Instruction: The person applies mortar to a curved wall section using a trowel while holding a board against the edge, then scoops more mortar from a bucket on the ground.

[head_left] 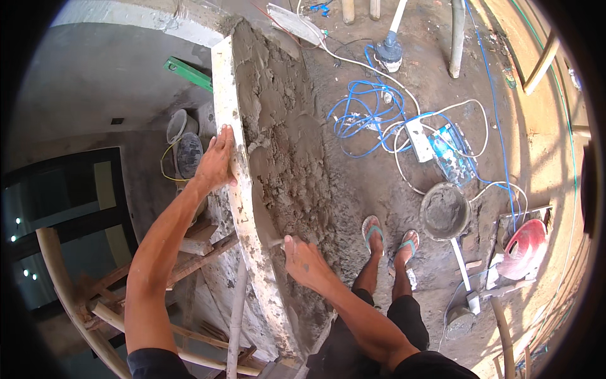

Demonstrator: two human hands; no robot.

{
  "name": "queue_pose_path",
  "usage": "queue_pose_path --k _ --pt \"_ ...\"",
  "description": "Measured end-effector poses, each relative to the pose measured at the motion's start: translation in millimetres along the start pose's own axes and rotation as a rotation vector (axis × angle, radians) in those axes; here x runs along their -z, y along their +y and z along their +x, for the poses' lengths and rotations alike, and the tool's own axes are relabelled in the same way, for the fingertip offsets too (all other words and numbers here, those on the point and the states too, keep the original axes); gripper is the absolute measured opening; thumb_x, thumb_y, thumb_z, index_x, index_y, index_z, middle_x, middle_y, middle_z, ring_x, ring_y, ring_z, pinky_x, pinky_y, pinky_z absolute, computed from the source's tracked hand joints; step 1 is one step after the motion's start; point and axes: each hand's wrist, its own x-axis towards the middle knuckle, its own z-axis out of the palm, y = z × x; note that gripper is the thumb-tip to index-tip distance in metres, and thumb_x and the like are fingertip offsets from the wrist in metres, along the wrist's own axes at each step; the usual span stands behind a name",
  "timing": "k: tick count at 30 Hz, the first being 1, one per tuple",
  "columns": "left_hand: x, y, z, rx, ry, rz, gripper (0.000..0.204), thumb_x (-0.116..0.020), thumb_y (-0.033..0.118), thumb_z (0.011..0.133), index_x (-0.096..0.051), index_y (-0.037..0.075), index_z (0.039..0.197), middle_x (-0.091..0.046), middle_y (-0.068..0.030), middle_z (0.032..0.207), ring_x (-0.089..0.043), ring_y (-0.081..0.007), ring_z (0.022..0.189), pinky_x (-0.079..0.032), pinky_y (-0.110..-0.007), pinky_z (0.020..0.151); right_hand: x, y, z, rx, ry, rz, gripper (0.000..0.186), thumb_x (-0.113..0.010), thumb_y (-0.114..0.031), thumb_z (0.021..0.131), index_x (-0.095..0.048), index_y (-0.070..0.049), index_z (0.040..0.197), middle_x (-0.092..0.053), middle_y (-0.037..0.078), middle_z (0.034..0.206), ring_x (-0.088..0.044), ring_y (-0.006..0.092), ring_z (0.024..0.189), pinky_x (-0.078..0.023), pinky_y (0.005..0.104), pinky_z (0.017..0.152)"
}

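White board edging rough mortar; tool, perhaps trowel.

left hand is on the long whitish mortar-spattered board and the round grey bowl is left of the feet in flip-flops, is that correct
Not left: the head view shows the round grey bowl right of the feet; the left hand is on the whitish board.

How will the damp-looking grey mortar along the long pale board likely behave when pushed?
The damp-looking grey mortar will probably yield softly rather than spring back, given its smears and ridges. It may hold a rough shape, since lumps stand proud of the surface. Its dark, moist look suggests it could cling on contact.
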Motion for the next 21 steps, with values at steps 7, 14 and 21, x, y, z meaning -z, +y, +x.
queue_pose_path --k 7,14,21 --pt "9 10 8 -0.002 -0.046 0.004 0.146 -0.094 0.011 0.046 0.0 -0.001 0.157 -0.014 -0.0254 0.163 -0.023 -0.0392 0.149 -0.024 -0.045 0.123 97 213 -94 0.01 0.435 0.148 0.037 -0.062 -0.035 0.096 -0.057 0.001 0.101 -0.064 0.019 0.079 -0.064 0.0323 0.069 -0.051 0.0427 0.067" --pt "-6 -3 -1 0.022 -0.006 -0.122 0.134 -0.09 0.007 0.044 -0.019 0.002 0.157 -0.023 -0.0188 0.163 -0.031 -0.0399 0.145 -0.031 -0.041 0.12 250 429 -184 -0.766 0.658 -0.673 0.046 -0.058 -0.035 0.092 -0.057 0.009 0.105 -0.066 0.036 0.093 -0.067 0.051 0.091 -0.055 0.0547 0.078" --pt "-13 -11 8 -0.098 0.025 -0.143 0.123 -0.08 -0.005 0.052 -0.017 0.002 0.158 -0.026 -0.017 0.162 -0.033 -0.0353 0.146 -0.034 -0.041 0.119 316 471 -99 -1.049 0.586 -0.728 0.035 -0.064 -0.015 0.084 -0.063 0.008 0.11 -0.07 0.028 0.106 -0.068 0.0444 0.104 -0.059 0.0466 0.086"
